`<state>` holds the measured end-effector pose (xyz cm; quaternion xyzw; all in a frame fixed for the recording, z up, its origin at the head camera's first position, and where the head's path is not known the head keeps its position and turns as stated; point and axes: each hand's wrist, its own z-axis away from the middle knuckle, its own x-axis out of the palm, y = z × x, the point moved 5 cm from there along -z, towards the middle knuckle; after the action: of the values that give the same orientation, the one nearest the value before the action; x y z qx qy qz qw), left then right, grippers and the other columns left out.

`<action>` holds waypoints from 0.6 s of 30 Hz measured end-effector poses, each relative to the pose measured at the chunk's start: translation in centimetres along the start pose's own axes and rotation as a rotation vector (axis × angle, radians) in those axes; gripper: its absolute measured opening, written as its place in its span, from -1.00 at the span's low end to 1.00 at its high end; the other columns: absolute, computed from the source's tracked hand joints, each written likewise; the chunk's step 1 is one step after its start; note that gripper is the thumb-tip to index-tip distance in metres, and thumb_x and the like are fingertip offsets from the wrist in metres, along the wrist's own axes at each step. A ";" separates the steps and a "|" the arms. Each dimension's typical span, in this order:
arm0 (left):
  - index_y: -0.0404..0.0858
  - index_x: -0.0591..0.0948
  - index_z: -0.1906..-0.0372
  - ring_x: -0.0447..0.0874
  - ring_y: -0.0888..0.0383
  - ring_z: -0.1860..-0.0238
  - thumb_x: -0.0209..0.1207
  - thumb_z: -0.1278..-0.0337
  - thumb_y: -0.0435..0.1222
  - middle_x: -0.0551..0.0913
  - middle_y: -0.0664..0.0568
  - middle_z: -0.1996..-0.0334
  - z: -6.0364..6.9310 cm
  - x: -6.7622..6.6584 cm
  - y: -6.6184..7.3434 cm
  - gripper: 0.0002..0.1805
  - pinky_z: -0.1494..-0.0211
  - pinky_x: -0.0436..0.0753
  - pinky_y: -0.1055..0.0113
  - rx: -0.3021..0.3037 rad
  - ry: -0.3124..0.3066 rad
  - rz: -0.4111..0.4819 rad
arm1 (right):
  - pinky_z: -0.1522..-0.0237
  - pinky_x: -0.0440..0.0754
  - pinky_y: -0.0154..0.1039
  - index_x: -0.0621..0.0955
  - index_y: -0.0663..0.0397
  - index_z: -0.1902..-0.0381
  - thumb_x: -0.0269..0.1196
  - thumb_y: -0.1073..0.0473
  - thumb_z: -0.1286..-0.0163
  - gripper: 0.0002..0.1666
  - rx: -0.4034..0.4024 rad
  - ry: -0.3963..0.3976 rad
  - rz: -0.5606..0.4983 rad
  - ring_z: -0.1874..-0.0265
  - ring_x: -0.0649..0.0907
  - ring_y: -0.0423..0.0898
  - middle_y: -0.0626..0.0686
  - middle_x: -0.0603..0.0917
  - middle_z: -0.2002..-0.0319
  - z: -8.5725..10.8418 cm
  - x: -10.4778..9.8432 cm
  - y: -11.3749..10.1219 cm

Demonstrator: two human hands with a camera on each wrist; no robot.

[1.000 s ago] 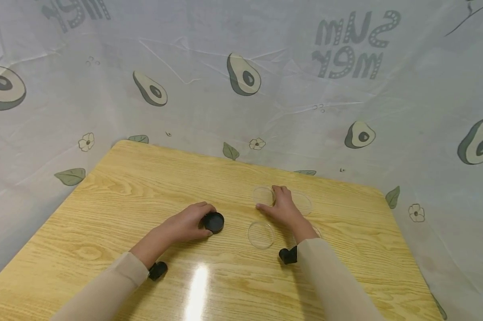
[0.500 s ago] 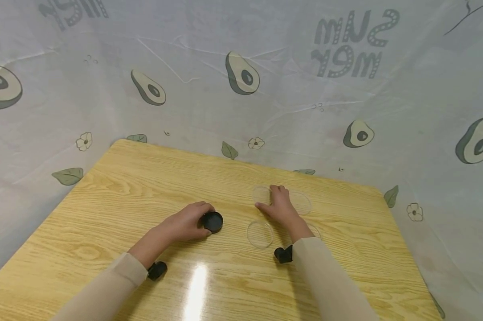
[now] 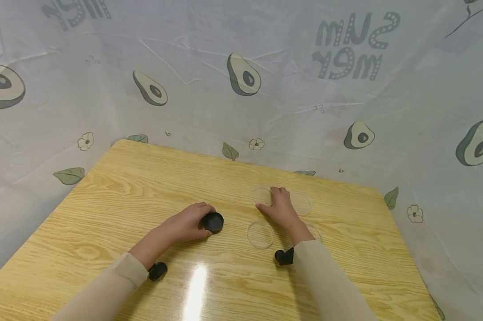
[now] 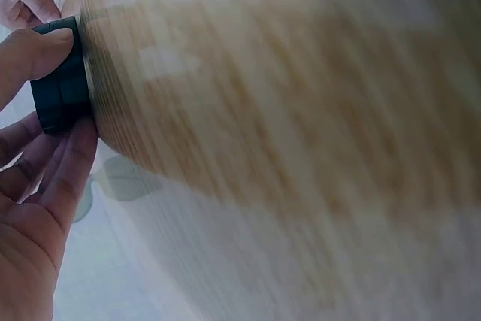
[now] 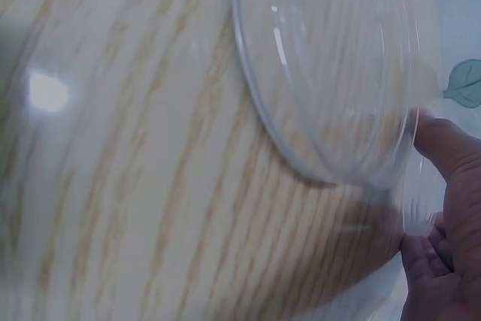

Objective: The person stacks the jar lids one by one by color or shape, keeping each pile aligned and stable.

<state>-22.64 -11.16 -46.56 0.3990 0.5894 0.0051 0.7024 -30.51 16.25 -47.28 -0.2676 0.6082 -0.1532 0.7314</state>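
Observation:
A round black dish-shaped object [image 3: 213,222] sits on the wooden table, held by the left hand [image 3: 189,222] between thumb and fingers. In the left wrist view the thumb presses one side of the black piece [image 4: 62,88] and fingertips touch the other. The right hand [image 3: 282,208] grips the edge of a clear round dish [image 3: 261,196] at the back. Nearer the front lies a second clear dish [image 3: 260,235]. In the right wrist view, the right hand [image 5: 443,223] has its thumb and fingers at the rim of clear plastic [image 5: 418,212].
Another clear dish [image 3: 301,203] lies right of the right hand, and one more [image 3: 314,232] is partly hidden by the right forearm. A printed cloth [image 3: 193,111] hangs behind the wooden table [image 3: 145,178]. Black wrist devices hang below both sleeves.
The right wrist and forearm have shifted slightly left since the first frame. The left hand and black object stay in place.

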 end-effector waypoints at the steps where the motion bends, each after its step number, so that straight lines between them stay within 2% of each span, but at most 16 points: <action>1: -0.33 0.58 -0.25 0.68 0.01 -0.08 0.47 -0.17 -0.31 0.66 -0.13 -0.11 0.0 0.0 0.0 -0.44 -0.10 0.68 0.13 -0.005 -0.003 0.001 | -0.48 0.37 0.31 0.20 0.41 -0.58 0.34 -0.06 -0.49 -0.01 0.000 0.001 -0.002 -0.52 0.24 0.38 0.47 0.25 -0.49 0.0 0.0 0.0; 10: -0.32 0.58 -0.25 0.68 0.01 -0.08 0.46 -0.17 -0.32 0.66 -0.13 -0.11 0.0 0.0 0.0 -0.45 -0.10 0.68 0.13 -0.027 -0.013 0.006 | -0.47 0.38 0.31 0.21 0.38 -0.58 0.37 -0.06 -0.47 -0.01 -0.011 -0.004 -0.006 -0.49 0.30 0.37 0.46 0.26 -0.48 0.3 -0.4 0.1; 18: -0.33 0.58 -0.26 0.69 -0.01 -0.09 0.46 -0.18 -0.31 0.66 -0.15 -0.12 0.1 -0.1 0.1 -0.44 -0.12 0.68 0.11 -0.019 -0.009 0.002 | -0.43 0.45 0.28 0.27 0.42 -0.54 0.43 -0.03 -0.41 0.00 -0.060 0.014 0.009 -0.41 0.41 0.36 0.47 0.34 -0.42 1.2 -1.0 -0.4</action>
<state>-22.54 -11.17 -46.43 0.3929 0.5858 0.0098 0.7087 -29.53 16.77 -46.11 -0.2857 0.6187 -0.1336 0.7195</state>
